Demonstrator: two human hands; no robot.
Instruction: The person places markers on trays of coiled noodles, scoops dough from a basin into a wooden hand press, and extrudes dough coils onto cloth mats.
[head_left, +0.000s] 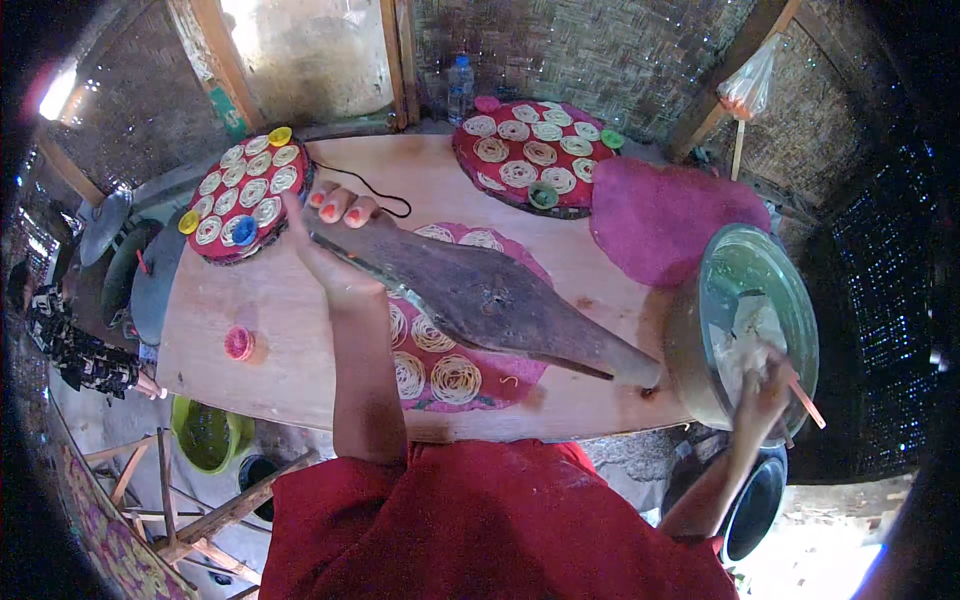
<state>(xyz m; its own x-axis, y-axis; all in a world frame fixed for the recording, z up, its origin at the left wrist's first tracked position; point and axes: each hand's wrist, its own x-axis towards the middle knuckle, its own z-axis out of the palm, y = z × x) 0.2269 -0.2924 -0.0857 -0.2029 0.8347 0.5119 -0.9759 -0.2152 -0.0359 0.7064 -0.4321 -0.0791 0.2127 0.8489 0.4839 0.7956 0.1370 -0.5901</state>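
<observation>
My left hand grips one end of a long, dark, flat wooden board, held slanting across a pink round mat with pale noodle-like coils. The board hides part of that mat. My right hand is inside the rim of a large pale green basin, closed round thin sticks. A pale batter-like mass lies in the basin; what the sticks touch is unclear.
Round mats with coils and small cups lie on the table, beside a folded pink cloth and bottle. Someone's patterned sleeve shows at left. Buckets and wooden poles are below.
</observation>
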